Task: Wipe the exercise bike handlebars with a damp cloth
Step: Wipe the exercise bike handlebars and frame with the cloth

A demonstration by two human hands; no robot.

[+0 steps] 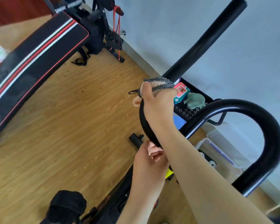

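Note:
The black handlebar (205, 41) of the exercise bike rises to the upper right, and its other curved end (271, 138) loops at the right. My right hand (158, 101) grips a peach cloth with a dotted black-and-white edge (162, 85), wrapped around the bar where it bends. Lower down, my left hand (149, 160) grips the bar's curve near the stem; its fingers curl round the tube. My right forearm crosses over the left hand.
A padded black bench (36, 57) with red and white stripes lies at the left on the wood floor. Another black exercise machine (103, 34) stands by the wall. A black basket (192, 101) holding a green cloth and boxes sits under the handlebar.

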